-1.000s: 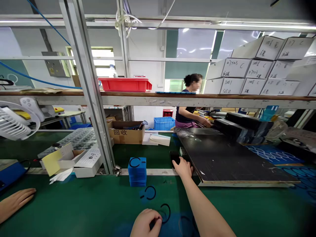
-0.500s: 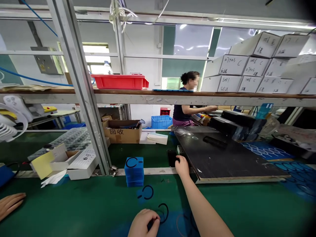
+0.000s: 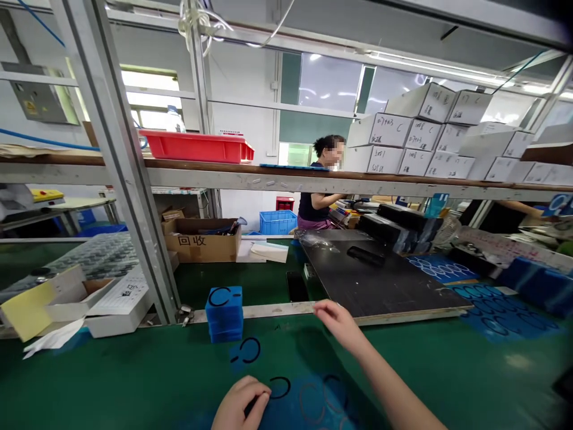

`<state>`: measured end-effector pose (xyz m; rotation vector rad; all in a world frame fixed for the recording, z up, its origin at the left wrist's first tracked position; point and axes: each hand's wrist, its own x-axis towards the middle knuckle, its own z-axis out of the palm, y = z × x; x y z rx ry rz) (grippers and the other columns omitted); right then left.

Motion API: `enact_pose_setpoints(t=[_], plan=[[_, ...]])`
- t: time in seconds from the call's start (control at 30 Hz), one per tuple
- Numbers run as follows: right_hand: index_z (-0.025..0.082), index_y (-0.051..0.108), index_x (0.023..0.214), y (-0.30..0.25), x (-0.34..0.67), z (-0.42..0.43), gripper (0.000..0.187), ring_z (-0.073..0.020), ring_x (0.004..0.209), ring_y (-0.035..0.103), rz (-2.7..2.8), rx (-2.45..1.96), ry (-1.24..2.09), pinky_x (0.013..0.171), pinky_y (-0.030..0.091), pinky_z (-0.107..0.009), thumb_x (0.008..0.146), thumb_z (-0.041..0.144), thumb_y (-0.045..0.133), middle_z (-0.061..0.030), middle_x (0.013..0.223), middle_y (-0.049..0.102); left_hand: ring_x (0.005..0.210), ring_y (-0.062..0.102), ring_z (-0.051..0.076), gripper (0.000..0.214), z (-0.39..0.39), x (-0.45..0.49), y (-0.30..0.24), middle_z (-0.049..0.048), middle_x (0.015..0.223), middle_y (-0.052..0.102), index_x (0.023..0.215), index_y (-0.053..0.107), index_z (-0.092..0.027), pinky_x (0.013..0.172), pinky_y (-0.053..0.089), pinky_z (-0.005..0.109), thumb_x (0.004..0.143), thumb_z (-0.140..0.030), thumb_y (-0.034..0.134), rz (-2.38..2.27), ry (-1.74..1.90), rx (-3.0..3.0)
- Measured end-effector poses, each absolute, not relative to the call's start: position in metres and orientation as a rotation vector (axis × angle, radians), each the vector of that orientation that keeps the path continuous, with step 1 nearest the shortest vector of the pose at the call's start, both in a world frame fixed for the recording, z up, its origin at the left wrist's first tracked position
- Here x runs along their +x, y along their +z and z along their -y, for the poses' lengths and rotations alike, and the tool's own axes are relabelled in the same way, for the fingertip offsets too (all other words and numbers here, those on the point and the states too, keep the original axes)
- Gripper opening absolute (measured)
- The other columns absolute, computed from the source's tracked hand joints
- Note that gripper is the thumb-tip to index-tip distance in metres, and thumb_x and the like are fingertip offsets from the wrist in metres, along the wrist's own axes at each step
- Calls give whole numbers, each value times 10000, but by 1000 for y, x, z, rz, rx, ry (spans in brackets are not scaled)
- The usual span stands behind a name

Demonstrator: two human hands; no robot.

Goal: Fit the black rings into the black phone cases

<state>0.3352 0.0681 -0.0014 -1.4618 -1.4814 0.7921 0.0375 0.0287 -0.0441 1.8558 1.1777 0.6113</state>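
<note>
Fingers of the left hand (image 3: 239, 403) pinch narrow, right of the blue stack (image 3: 225, 315) and below it on my remote feed; whether they hold anything, I cannot tell. Just past their tips, farther right of the stack, lies an open black ring (image 3: 289, 385), its gap facing them. Of 2 hands, I judge this the nearer. Rightmost hangs the right hand (image 3: 340, 325), loosely curled, its grip unclear.

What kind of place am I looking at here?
Probably a factory workshop, perhaps part of a production line: there's a long green worktop, a stack of white boxes with handwritten markings, and a black curved piece beside the left hand.
</note>
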Motion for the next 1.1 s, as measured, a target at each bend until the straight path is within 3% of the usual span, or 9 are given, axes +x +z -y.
enact_pose_setpoints(t=[0.17, 0.37, 0.8, 0.9, 1.0, 1.07, 1.1], plan=[[277, 676, 1211, -29, 287, -16, 407, -248, 1037, 648, 1542, -1304, 1125, 835, 550, -358, 838, 438, 681, -89, 1193, 674, 903, 642, 238, 437, -19, 41, -38, 87, 923, 694, 884, 730, -254, 814, 534, 306, 957, -560, 428, -1192, 772, 1855], [204, 703, 807, -40, 256, 8, 300, -230, 909, 638, 1479, -1236, 1171, 818, 513, -350, 861, 494, 646, -88, 984, 658, 884, 649, 239, 441, -8, 44, -32, 88, 904, 691, 869, 733, -235, 808, 536, 317, 938, -576, 462, -1131, 833, 1842], [241, 727, 883, -25, 249, 51, 257, -232, 945, 647, 1513, -1181, 1033, 841, 518, -339, 897, 477, 625, -78, 983, 659, 848, 667, 241, 441, 9, 51, -28, 79, 876, 699, 752, 686, -216, 816, 548, 325, 893, -597, 512, -1091, 825, 1725], [228, 721, 763, -19, 260, 47, 319, -242, 954, 644, 1488, -1228, 915, 872, 513, -354, 886, 510, 637, -85, 967, 675, 952, 669, 248, 388, 8, 49, -37, 91, 1005, 713, 1008, 741, -235, 865, 544, 322, 910, -533, 511, -1052, 772, 1748], [211, 700, 769, -10, 304, 19, 438, -263, 988, 637, 1359, -1292, 745, 898, 515, -379, 869, 625, 597, -97, 1006, 681, 971, 672, 212, 515, 4, 45, -53, 89, 1153, 692, 1449, 498, -281, 829, 552, 276, 966, -449, 432, -1029, 701, 1787], [193, 685, 862, -1, 352, -12, 464, -265, 1027, 634, 1232, -1367, 632, 903, 524, -389, 904, 632, 544, -98, 1072, 677, 946, 675, 195, 538, 1, 42, -64, 78, 1173, 691, 1515, 389, -314, 792, 552, 255, 982, -377, 403, -1056, 660, 1898], [180, 679, 937, 4, 379, -29, 422, -252, 1025, 641, 1172, -1417, 584, 882, 538, -392, 937, 579, 539, -95, 1116, 669, 949, 674, 198, 510, -1, 42, -69, 68, 1156, 700, 1485, 438, -337, 797, 548, 260, 976, -355, 421, -1069, 639, 2000]])
